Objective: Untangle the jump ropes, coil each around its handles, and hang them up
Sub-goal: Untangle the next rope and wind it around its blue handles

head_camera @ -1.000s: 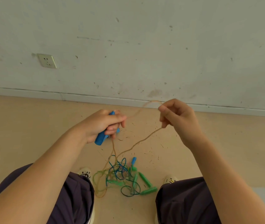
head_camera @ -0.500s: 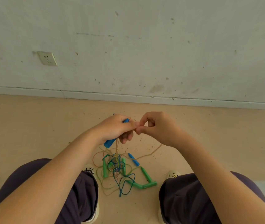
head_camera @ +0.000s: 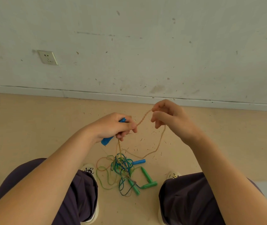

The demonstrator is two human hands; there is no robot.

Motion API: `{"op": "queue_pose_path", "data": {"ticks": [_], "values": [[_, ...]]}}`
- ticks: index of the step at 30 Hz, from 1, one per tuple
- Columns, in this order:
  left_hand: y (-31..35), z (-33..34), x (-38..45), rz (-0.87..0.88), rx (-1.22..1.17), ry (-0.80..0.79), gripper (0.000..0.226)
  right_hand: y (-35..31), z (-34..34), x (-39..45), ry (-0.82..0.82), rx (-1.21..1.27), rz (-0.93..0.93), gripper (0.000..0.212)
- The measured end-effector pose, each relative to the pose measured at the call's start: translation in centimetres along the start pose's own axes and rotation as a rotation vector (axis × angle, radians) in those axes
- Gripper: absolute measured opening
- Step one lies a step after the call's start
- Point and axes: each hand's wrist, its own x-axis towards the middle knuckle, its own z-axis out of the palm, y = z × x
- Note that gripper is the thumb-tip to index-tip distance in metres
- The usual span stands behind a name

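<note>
A blue handle point(head_camera: 107, 140) is clenched in the left hand point(head_camera: 113, 127), the tan rope point(head_camera: 159, 140) pinched at its fingertips; the same rope is pinched by the right hand point(head_camera: 167, 117); its slack trails into the tangle point(head_camera: 123, 169) on the floor point(head_camera: 32, 127) — a hard pull would likely tighten the knots or drag the green handles point(head_camera: 145, 177); no container is seen.

- Your forearms point(head_camera: 61, 176) are bare, with no sleeves showing.
- You wear dark purple trousers point(head_camera: 189, 200) on both legs.
- Your pale shoes point(head_camera: 88, 168) have small black spidery markings on the toes.
</note>
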Motion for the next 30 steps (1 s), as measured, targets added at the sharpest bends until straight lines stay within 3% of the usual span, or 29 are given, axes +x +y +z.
{"op": "queue_pose_path", "data": {"ticks": [3,6,9,14,19,23,26,30], "values": [[0.6,0.6,-0.2,0.03,-0.172,-0.06,0.02,0.4,0.7,0.0,-0.123,0.042,-0.004,0.034],[0.6,0.8,0.0,-0.003,-0.115,-0.051,0.025,1.0,1.6,0.3,-0.098,-0.155,-0.062,0.044],[0.2,1.1,0.2,-0.054,-0.04,-0.011,0.014,1.4,1.8,0.4,-0.115,-0.436,-0.122,0.036],[0.3,1.4,0.4,-0.048,-0.17,0.029,0.023,1.6,2.5,0.3,-0.208,-0.378,-0.1,0.03],[0.4,1.4,0.4,-0.069,-0.116,0.091,0.027,1.9,2.4,0.4,-0.1,-0.499,-0.224,0.03],[0.3,1.6,0.5,-0.06,-0.128,0.104,0.022,1.6,2.6,0.3,-0.178,-0.454,-0.102,0.037],[0.4,1.5,0.5,-0.026,-0.146,0.089,0.023,1.3,2.7,0.5,-0.198,-0.384,-0.027,0.029],[0.0,0.4,0.2,-0.075,-0.038,0.005,0.029,0.5,1.7,0.5,-0.129,-0.539,-0.011,0.02]]}}
